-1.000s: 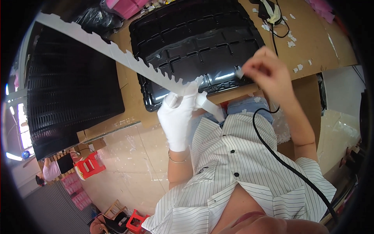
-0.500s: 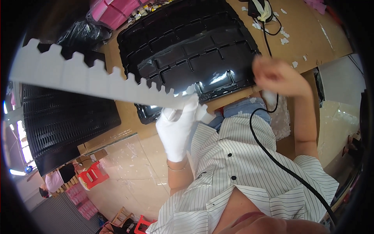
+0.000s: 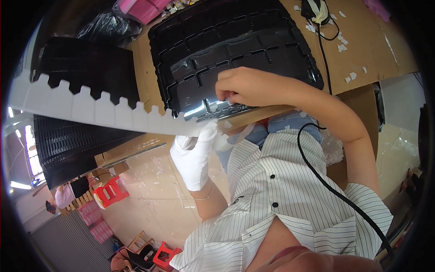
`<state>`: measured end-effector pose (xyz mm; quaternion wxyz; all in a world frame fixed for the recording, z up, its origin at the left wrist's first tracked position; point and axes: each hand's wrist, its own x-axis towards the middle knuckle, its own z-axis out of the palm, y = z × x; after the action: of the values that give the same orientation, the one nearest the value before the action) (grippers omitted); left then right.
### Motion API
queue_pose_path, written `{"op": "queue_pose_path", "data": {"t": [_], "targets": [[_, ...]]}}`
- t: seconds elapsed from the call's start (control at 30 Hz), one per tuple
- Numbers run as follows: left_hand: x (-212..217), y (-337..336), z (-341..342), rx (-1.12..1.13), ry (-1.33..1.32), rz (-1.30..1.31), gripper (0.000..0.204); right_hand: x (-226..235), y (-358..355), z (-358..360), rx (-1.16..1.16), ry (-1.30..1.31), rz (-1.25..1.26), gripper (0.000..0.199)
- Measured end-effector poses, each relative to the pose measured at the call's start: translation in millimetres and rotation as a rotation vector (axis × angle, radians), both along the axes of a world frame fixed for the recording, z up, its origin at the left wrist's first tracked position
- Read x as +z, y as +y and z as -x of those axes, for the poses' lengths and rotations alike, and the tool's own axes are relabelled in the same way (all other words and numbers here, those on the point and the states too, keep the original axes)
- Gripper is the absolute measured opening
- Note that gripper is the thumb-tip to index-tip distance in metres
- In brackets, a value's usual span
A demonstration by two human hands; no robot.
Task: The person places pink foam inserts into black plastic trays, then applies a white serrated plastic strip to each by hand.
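A long white strip with a row of notches along its upper edge stretches from the left rim to the middle. My left hand, in a white glove, pinches it near its right end, and a short piece hangs past the fingers. My bare right hand is over the near part of a shiny black moulded plastic tray, to the right of the strip's held end. Its fingers are curled inward, and whatever they may hold is hidden.
Slatted black panels stand at the left. A black cable crosses my striped shirt and runs up the table's right side. Small white scraps lie on the brown tabletop. A red stool and another person are farther off.
My right hand has swung left from beyond the tray's right edge to above its near part. The left hand and strip have shifted slightly left and down in the picture.
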<state>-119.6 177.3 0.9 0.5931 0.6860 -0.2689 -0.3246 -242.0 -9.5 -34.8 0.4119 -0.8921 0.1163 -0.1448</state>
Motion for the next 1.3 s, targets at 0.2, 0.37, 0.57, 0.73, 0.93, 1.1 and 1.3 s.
{"op": "queue_pose_path", "data": {"t": [0.2, 0.37, 0.57, 0.73, 0.93, 1.1, 1.3], "targets": [[-1, 26, -26, 0.059, -0.087, 0.203, 0.014, 33, -21, 9, 0.543, 0.265, -0.543, 0.014], [-3, 17, -22, 0.088, -0.125, 0.080, 0.018, -17, 18, -31, -0.028, -0.011, 0.034, 0.011], [-10, 18, -24, 0.144, -0.155, 0.078, 0.019, 25, 3, -1, 0.179, 0.159, -0.176, 0.011], [0, -18, 7, 0.203, 0.022, 0.066, 0.024, 15, 63, 36, -0.190, -0.265, -0.172, 0.043], [-9, -54, 18, -0.066, -0.059, 0.145, 0.051, -12, 113, 49, -0.448, -0.581, -0.836, 0.039], [-17, -71, -8, -0.711, 0.070, 0.253, 0.074, 1, 92, 87, -0.552, -0.548, -0.952, 0.018], [17, -119, 47, -0.379, -0.063, -0.055, 0.026, 7, 58, 97, -0.984, -0.472, -0.636, 0.017]]}}
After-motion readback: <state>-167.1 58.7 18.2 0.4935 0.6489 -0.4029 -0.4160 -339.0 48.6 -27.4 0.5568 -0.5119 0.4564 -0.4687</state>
